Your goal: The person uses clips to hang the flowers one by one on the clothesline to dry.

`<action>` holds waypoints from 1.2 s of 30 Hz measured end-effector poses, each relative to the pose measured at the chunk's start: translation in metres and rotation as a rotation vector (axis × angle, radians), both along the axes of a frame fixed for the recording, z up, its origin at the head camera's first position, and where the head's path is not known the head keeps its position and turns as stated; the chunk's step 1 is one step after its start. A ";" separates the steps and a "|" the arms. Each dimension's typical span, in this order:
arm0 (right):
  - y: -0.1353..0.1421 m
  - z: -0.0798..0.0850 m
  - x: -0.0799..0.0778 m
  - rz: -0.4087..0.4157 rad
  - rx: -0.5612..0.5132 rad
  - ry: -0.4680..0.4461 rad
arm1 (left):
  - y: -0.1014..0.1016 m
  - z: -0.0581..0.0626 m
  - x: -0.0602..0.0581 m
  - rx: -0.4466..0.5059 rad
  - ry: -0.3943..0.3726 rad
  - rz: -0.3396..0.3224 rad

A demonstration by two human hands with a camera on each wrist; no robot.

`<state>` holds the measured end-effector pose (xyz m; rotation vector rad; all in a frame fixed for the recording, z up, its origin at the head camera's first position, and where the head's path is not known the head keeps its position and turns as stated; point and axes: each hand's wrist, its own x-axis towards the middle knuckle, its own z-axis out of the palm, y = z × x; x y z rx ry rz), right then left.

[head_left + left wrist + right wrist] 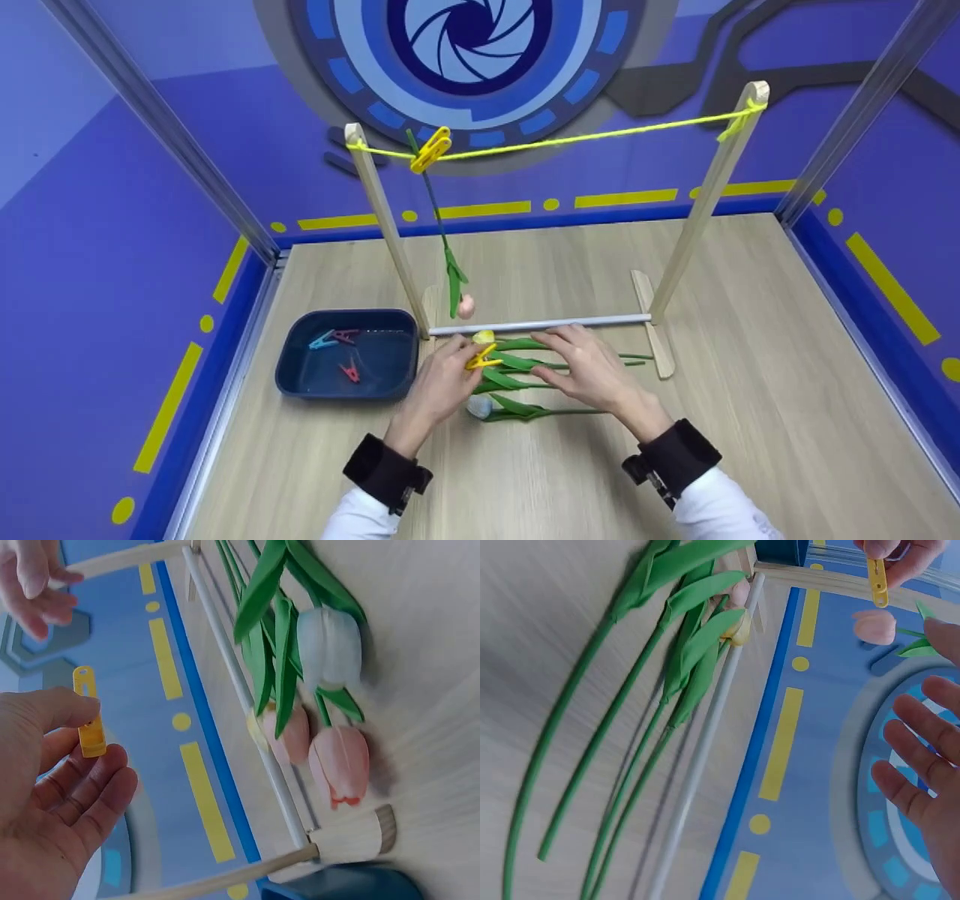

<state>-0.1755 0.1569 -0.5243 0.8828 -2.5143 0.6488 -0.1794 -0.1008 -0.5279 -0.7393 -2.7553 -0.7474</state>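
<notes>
My left hand (444, 375) pinches a yellow clothespin (91, 720) between thumb and fingers. My right hand (591, 369) hovers over the stems with its fingers apart, holding nothing. Below both hands several artificial tulips lie side by side on the table: a pale blue-white tulip (330, 649), two pink ones, such as the nearer pink tulip (340, 763), and a yellow tulip (484, 337) by the rack's white bar. Another pink tulip (466, 306) hangs head down from the yellow cord (585, 137), its stem clipped by a second yellow clothespin (430, 151).
A dark blue tub (300, 375) on the left holds one blue and two reddish clothespins. The cord runs between two wooden posts, the left post (386, 225) and the right post (705, 202), joined low down by a white bar (555, 324). Purple panels enclose the table.
</notes>
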 end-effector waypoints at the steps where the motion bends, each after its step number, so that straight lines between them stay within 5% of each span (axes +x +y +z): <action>1: 0.000 0.002 -0.001 0.004 0.025 -0.005 | 0.003 0.000 0.001 -0.011 0.005 -0.015; 18: 0.001 -0.021 -0.001 0.076 0.213 0.034 | 0.040 -0.006 0.007 -0.193 0.087 -0.190; 29: 0.006 -0.042 -0.001 0.094 0.138 0.055 | 0.047 -0.012 0.009 -0.224 0.161 -0.220; 36: 0.008 -0.049 0.000 0.118 0.072 0.100 | 0.050 -0.011 0.009 -0.205 0.133 -0.225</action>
